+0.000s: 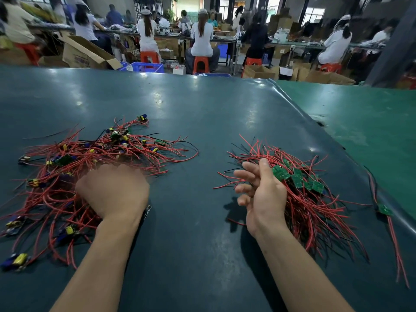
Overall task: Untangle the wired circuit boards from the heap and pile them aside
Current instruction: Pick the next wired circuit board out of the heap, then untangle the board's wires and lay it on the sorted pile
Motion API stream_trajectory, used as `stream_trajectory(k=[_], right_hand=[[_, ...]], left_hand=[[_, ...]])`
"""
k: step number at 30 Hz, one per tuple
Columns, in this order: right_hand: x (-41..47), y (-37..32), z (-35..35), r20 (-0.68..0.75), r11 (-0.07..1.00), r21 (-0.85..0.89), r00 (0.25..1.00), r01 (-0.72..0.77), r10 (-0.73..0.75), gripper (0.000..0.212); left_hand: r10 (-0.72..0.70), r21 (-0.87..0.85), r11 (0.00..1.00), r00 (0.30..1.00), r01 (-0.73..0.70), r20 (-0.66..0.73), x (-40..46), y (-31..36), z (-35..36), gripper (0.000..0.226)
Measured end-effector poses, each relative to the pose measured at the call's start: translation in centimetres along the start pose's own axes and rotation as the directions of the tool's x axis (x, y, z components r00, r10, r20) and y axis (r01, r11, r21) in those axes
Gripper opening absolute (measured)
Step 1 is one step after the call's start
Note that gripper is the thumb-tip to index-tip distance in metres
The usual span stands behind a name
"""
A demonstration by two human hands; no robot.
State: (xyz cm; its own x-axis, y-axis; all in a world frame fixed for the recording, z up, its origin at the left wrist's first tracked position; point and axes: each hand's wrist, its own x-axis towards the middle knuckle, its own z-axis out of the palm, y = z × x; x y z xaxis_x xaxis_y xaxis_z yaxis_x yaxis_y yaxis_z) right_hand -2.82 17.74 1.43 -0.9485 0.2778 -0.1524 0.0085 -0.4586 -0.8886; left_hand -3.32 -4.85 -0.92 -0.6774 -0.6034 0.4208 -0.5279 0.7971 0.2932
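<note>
- Dark teal work mat (202, 113), kinda shiny, ceiling lights glaring off it
- Lighter green tabletop (360, 122) out past the fingertips on the right side
- Beyond the fingers: rows of long workbenches (225, 40) with people sitting on orange stools (201, 64)
- Open cardboard boxes (85, 52) and blue plastic crates (148, 67) on the floor
- Bright windows (314, 13) along the back wall

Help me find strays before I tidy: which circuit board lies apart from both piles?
The single green board near the table's right edge, right of the sorted pile. Its red and black wires trail alone; every other board sits in that pile or the tangled heap.
</note>
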Motion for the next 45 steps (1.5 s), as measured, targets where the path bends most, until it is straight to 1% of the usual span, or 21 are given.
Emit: stream_trajectory(k=[2,5,8,11,13,15,16,17,19,20,21,22,23,25,27,29,32,35,37,41,45], right_hand=[[0.1,0.1,0.1,0.025,1.0,-0.016,1.0,-0.01,0.01,0.039],[0.0,0.2,0.1,0.059,1.0,-0.023,0.998,0.001,0.0,0.041],[0.0,0.3,0.2,0.088,0.999,-0.032,0.996,0.027,-0.024,0.044],[-0.1,0.4,0.3,0.134,0.998,-0.064,0.991,0.027,-0.018,0.046],[-0.3,0.6,0.4,0.179,0.995,-0.103,0.984,0.012,0.006,0.049],[-0.4,0.7,0.5,0.213,0.991,-0.136,0.977,0.014,0.016,0.05],[-0.4,0.8,0.5,0.226,0.989,-0.146,0.974,0.015,0.018,0.05],[-0.5,0.8,0.6,0.237,0.988,-0.155,0.971,0.013,0.025,0.05],[-0.5,0.9,0.6,0.256,0.983,-0.181,0.966,0.004,0.044,0.048],[-0.6,0.9,0.6,0.266,0.98,-0.201,0.962,0.001,0.053,0.047],[-0.6,0.9,0.6,0.278,0.975,-0.223,0.958,0.001,0.063,0.045],[-0.7,1.0,0.6,0.292,0.97,-0.243,0.954,0.001,0.072,0.044],[-0.8,1.0,0.6,0.304,0.966,-0.259,0.949,0.003,0.078,0.044],[-0.9,1.1,0.7,0.322,0.96,-0.278,0.943,0.01,0.084,0.044],[-0.9,1.0,0.7,0.331,0.958,-0.285,0.94,0.014,0.085,0.042],[-1.0,0.9,0.7,0.335,0.958,-0.287,0.938,0.018,0.083,0.041],[-0.9,1.0,0.7,0.34,0.957,-0.29,0.937,0.023,0.081,0.04],[-1.0,1.0,0.7,0.344,0.955,-0.293,0.936,0.033,0.074,0.04],[-1.0,0.9,0.7,0.343,0.956,-0.292,0.937,0.036,0.069,0.04],[-1.0,0.9,0.6,0.339,0.956,-0.292,0.938,0.032,0.073,0.04],[-1.0,0.9,0.7,0.341,0.954,-0.297,0.937,0.033,0.073,0.04]], left_hand=[[0.005,-0.012,1.0,1.0,-0.005,-0.026,0.1,0.1,0.0,0.037],[0.02,-0.089,0.996,0.996,-0.028,-0.087,0.0,0.2,0.0,0.036],[0.086,-0.081,0.992,0.993,-0.092,-0.077,-0.4,0.5,-0.1,0.038],[0.188,-0.111,0.976,0.982,-0.188,-0.007,-1.0,1.1,-0.4,0.033],[0.244,-0.119,0.965,0.965,-0.233,0.096,-1.3,1.4,-0.2,0.027],[0.279,-0.119,0.958,0.946,-0.262,0.166,-1.4,1.4,0.1,0.028],[0.282,-0.164,0.952,0.947,-0.258,0.151,-1.3,1.3,0.2,0.029],[0.275,-0.252,0.937,0.956,-0.243,0.1,-1.2,1.2,0.1,0.029],[0.237,-0.444,0.862,0.969,-0.243,-0.071,-1.0,1.1,-0.3,0.026],[0.22,-0.48,0.837,0.965,-0.262,-0.145,-1.0,1.1,-0.6,0.022],[0.211,-0.459,0.846,0.961,-0.271,-0.178,-1.1,1.2,-0.7,0.021],[0.204,-0.401,0.88,0.965,-0.254,-0.165,-1.2,1.2,-0.7,0.026],[0.182,-0.316,0.926,0.978,-0.206,-0.105,-1.2,1.1,-0.6,0.033],[0.098,-0.126,0.988,0.992,-0.088,0.076,-1.2,1.1,-0.7,0.049],[0.069,-0.001,0.998,0.979,-0.071,0.19,-1.2,1.0,-0.8,0.056],[0.117,-0.025,0.993,0.97,-0.115,0.213,-1.2,1.1,-1.0,0.051],[0.186,-0.144,0.977,0.956,-0.156,0.226,-1.3,1.2,-1.2,0.047],[0.224,-0.265,0.95,0.954,-0.167,0.201,-1.4,1.4,-1.1,0.049],[0.245,-0.287,0.94,0.95,-0.185,0.191,-1.6,1.5,-0.9,0.051],[0.202,-0.355,0.925,0.965,-0.133,0.166,-1.5,1.2,-0.8,0.052],[0.166,-0.296,0.949,0.972,-0.111,0.165,-1.1,0.9,-0.6,0.04]])
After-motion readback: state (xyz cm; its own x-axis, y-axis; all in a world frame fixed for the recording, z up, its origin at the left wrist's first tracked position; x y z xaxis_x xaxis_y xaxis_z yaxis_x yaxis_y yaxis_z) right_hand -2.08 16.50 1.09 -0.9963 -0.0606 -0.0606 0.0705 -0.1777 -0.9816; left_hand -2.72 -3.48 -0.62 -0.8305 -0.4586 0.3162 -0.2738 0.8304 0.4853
